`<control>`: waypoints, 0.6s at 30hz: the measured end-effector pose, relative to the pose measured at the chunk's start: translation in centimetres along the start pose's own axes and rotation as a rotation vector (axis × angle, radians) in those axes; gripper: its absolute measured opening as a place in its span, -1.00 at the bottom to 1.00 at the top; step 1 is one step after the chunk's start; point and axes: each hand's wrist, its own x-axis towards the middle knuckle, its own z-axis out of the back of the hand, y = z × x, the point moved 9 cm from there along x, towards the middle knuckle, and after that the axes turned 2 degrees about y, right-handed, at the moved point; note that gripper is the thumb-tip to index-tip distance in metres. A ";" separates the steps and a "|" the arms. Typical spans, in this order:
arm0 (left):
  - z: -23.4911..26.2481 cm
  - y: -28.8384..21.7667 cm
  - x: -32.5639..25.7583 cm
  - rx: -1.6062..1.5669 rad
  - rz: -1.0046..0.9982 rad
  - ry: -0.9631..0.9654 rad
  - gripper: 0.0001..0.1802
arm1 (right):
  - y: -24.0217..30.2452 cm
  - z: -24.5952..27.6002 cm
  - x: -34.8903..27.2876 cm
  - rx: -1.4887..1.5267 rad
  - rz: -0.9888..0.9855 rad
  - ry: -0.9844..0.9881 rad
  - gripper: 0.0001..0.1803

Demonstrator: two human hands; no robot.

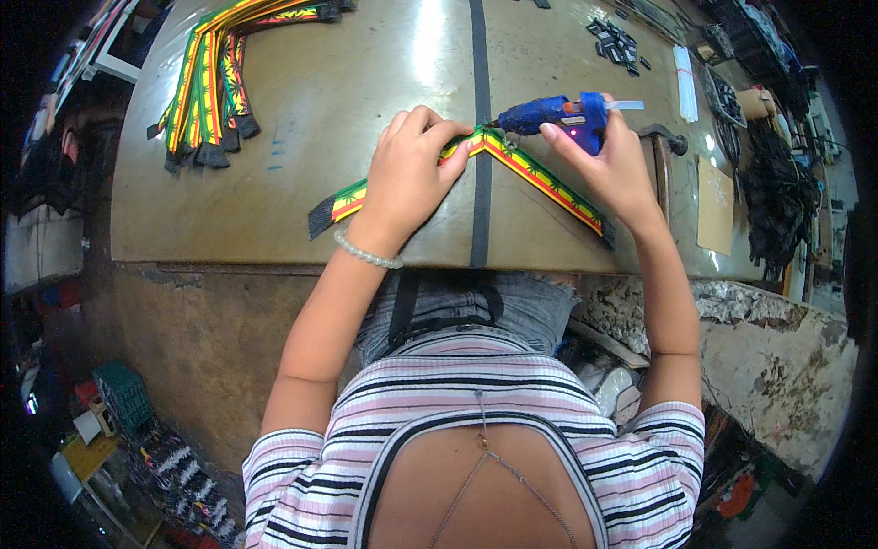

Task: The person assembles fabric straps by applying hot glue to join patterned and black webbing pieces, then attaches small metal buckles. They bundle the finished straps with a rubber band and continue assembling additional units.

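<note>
Striped strap (pixel 535 174) folded under left hand (pixel 412 169) grip.

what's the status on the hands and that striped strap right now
Left hand pressing the folded green-yellow-red woven strap on the table. Right hand gripping blue glue gun, nozzle at the fold. Nothing in the way.

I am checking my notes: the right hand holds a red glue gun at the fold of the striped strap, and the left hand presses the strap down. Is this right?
Not quite: the glue gun is blue, not red, as the head view shows. The rest holds: the right hand holds it at the fold of the striped strap, and the left hand presses the strap down.
</note>
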 end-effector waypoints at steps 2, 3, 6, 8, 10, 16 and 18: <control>0.0 0.0 0.0 -0.006 0.006 -0.004 -0.81 | 0.3 -0.2 0.2 -0.065 -0.001 0.017 -0.42; 0.1 0.0 0.0 -0.007 0.004 -0.005 -0.81 | -0.1 -0.4 0.3 -0.093 -0.054 0.044 -0.39; 0.0 0.1 0.0 -0.004 0.011 0.000 -0.81 | -0.1 -0.2 -0.1 -0.105 -0.063 0.021 -0.38; 0.0 0.1 0.0 0.002 0.005 0.001 -0.81 | 0.0 -0.4 -0.4 -0.116 -0.045 0.036 -0.37; -0.1 0.1 0.1 0.003 0.006 0.003 -0.81 | 0.1 -0.4 -0.7 -0.107 -0.038 0.045 -0.36; 0.0 0.0 0.1 -0.002 -0.004 -0.004 -0.81 | 0.5 -0.4 -2.2 -0.096 -0.031 0.081 -0.35; 0.0 0.0 0.1 -0.005 -0.004 -0.003 -0.82 | 0.7 -0.7 -2.7 -0.059 -0.034 0.113 -0.35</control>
